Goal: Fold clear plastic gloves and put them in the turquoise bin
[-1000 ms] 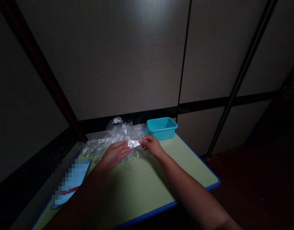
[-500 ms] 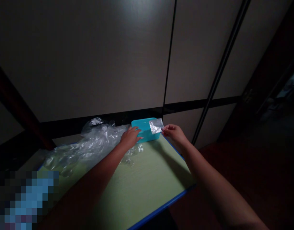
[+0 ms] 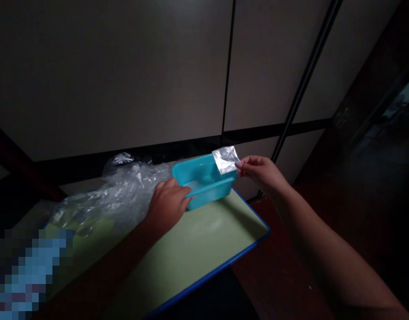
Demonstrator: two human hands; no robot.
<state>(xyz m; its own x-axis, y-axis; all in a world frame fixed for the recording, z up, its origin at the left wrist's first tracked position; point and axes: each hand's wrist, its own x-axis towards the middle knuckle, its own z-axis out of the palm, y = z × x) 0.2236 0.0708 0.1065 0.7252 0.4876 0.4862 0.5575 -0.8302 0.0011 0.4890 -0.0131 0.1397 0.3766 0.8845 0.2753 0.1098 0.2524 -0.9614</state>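
Observation:
My left hand [image 3: 169, 202] is closed on the near left rim of a turquoise plastic basin [image 3: 211, 194], a rectangular open tub that tilts toward me. Something pale, perhaps a small packet, lies inside it at the left end; I cannot make out its kind. Between thumb and fingers, my right hand [image 3: 259, 171] pinches the corner of a small shiny clear plastic bag [image 3: 226, 159]. That bag is held flat above the basin's right end and hides part of the far rim.
A heap of crumpled clear plastic bags [image 3: 124, 191] covers the left back of the yellow-green table [image 3: 197, 249] with its blue edge. Pale cabinet doors [image 3: 140, 80] rise right behind. Dark reddish floor [image 3: 277, 266] shows at the right.
My left hand has gone from resting open at the basin's left side to gripping its rim. The basin is now raised and tipped toward me. The small bag moved slightly right with my right hand.

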